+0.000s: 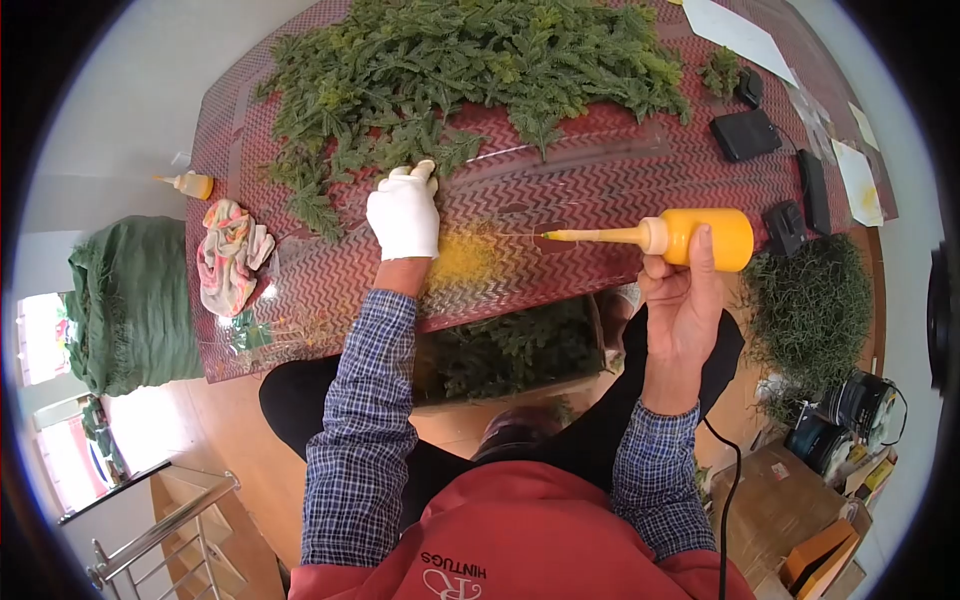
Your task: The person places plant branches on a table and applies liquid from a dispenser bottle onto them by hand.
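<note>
1. The right hand (683, 315)'s fingers grip the yellow plastic squeeze bottle (725, 240), held nearly level, its long nozzle (600, 236) toward the left.
2. The left hand (403, 215), in a white glove, has bent fingers at the edge of the green artificial sprigs (480, 60) on the red patterned bench (340, 285); I cannot tell whether they grip one.
3. Step in hand, I judge: positioning bottle and foliage; nozzle and sprigs are apart.
4. Bringing them together would call for a steady sprig and a controlled tilt.
</note>
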`<state>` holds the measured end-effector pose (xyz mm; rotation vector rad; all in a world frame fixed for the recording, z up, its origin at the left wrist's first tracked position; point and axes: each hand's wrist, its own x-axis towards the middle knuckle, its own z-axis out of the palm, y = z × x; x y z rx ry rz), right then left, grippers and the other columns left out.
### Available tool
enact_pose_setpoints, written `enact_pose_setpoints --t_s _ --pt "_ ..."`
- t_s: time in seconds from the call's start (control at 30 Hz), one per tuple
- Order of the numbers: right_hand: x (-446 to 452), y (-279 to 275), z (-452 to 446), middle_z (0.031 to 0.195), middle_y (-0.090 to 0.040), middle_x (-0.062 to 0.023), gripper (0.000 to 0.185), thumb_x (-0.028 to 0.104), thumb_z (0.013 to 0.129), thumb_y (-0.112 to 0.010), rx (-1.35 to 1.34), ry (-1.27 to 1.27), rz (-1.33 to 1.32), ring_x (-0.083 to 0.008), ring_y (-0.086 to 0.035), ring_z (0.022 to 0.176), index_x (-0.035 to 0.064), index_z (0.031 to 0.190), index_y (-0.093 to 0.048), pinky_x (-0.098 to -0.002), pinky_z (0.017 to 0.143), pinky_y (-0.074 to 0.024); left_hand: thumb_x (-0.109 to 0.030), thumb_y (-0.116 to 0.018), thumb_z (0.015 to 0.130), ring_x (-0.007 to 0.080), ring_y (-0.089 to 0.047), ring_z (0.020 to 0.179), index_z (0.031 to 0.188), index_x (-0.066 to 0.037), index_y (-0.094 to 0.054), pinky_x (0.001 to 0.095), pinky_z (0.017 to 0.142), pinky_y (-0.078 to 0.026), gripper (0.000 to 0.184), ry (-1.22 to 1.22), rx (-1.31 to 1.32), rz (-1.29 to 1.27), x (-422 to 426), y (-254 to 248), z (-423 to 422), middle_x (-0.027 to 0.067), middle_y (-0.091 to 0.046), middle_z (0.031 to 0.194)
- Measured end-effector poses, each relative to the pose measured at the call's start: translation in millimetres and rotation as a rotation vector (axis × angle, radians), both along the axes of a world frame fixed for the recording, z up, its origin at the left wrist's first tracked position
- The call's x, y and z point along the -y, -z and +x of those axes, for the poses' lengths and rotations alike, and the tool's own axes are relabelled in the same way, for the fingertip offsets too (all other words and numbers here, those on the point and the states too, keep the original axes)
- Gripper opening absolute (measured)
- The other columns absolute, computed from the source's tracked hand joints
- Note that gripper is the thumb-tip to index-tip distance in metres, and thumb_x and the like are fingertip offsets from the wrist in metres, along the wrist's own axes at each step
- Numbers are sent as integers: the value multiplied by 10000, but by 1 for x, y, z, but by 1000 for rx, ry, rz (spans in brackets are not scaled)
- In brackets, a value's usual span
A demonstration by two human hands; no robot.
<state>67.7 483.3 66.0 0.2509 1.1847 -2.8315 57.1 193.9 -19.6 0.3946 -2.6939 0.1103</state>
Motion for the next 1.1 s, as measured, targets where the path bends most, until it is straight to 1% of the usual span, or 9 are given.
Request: enact_pose_setpoints --t_s 0.1,0.33,0.53,0.63,0.77,0.87,0.93,1.0,1.1 --pt "1 -1 0 815 -651 -87 271 267 956 -589 16 6 2 -123 -611 616 5 1025 -586 -253 515 -552 -179 -625 861 246 -652 729 1016 -166 -715 342 642 -525 179 25 45 -151 9 6 0 57 -679 884" --pt "4 1 2 817 -657 -89 278 273 951 -597 10 -13 -8 -126 -619 612 5 1020 -593 -252 518 -554 -84 -626 832 254 -651 772 965 -127 -714 336 665 -518 165 207 -160 311 -2 -29 56 68 -680 878" --pt "6 4 5 819 -664 -94 268 261 950 -599 21 -47 -5 -127 -625 613 2 1016 -604 -257 519 -555 -63 -643 807 267 -647 783 1027 -133 -698 352 683 -522 237 240 1 283 -3 -26 134 80 -679 930" --pt "7 11 6 991 -671 -181 322 269 960 -584 -8 -63 83 -140 -594 648 -21 1100 -585 -229 551 -487 -34 -634 795 276 -647 819 1034 -115 -695 354 704 -524 260 211 66 306 -3 -25 147 93 -682 964" --pt "14 6 8 848 -658 -111 240 210 951 -596 -69 -16 89 -142 -620 625 -22 1012 -598 -275 528 -557 -36 -651 777 307 -643 866 1067 -77 -676 374 739 -521 295 132 20 352 -8 -47 156 139 -673 1009" --pt "20 9 12 866 -656 -128 216 165 947 -597 -174 -10 217 -147 -618 633 -42 1005 -597 -285 537 -558 -71 -681 789 339 -630 964 1139 -74 -655 372 822 -511 351 68 -56 303 -39 -60 156 184 -637 1133" --pt "32 6 17 878 -657 -140 201 139 943 -597 -253 -34 314 -150 -617 635 -54 1002 -597 -291 546 -558 -345 -709 799 466 -467 1193 1359 -107 -477 482 970 -409 651 36 152 275 -65 -49 154 321 -432 1350" --pt "42 6 22 895 -659 -146 180 101 931 -603 -258 -62 311 -157 -615 637 -66 996 -599 -297 563 -555 -487 -666 799 532 -336 1265 1429 -161 -392 550 1029 -311 761 -43 290 245 -80 -33 150 389 -319 1386" --pt "52 8 27 897 -659 -144 158 66 924 -596 -293 -74 368 -162 -617 644 -76 992 -600 -301 573 -551 -531 -642 800 550 -296 1279 1433 -203 -399 567 1050 -263 753 -79 311 245 -82 -17 149 419 -298 1375"
